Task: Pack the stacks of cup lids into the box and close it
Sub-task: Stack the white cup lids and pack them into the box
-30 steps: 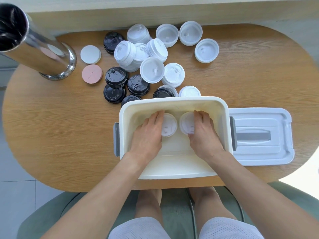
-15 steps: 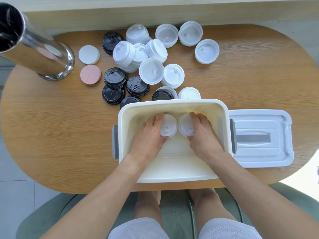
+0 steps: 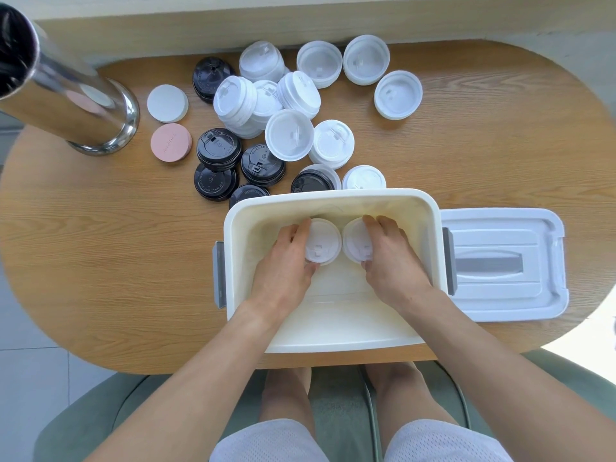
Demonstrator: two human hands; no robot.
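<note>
A cream plastic box [image 3: 333,325] stands open at the table's near edge. Inside it, my left hand [image 3: 283,261] grips a white lid stack [image 3: 323,241] and my right hand [image 3: 393,258] grips a second white lid stack [image 3: 355,240]; the two stacks sit side by side near the box's far wall. The box's white lid [image 3: 503,265] lies flat on the table just right of the box. Beyond the box, several white lid stacks [image 3: 290,135] and black lid stacks [image 3: 218,150] are scattered on the table.
A tall shiny steel cylinder [image 3: 63,95] stands at the far left. A pink disc [image 3: 170,142] and a white disc [image 3: 167,103] lie beside it. The wooden table [image 3: 100,245] has bare surface left of the box and at the far right.
Both hands have pushed their white lid stacks farther into the box toward its far wall and closer together.
</note>
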